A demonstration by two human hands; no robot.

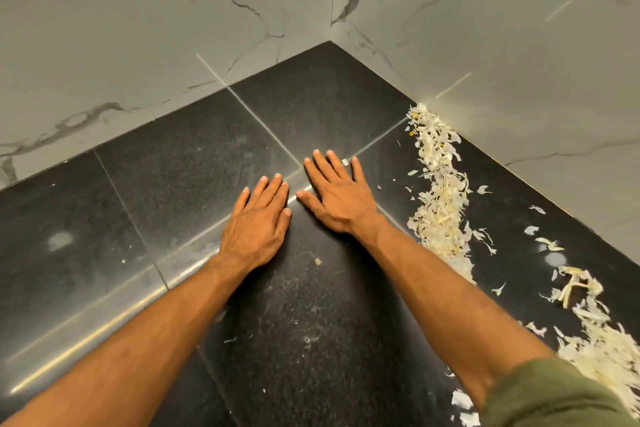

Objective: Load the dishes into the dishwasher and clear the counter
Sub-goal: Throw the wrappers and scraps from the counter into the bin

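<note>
The pale peelings (441, 204) lay in a loose ridge along the dark worktop (194, 163), from about two o'clock round to five. They looked light, dry and flaky, better swept into a heap than pinched. Both hands lay flat, palms down; the left hand (258, 222) and right hand (337, 196) had straight fingers grasping nothing.

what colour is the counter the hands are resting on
Black with fine pale speckles; the counter shows best in the head view, under the flat left hand and right hand.
</note>
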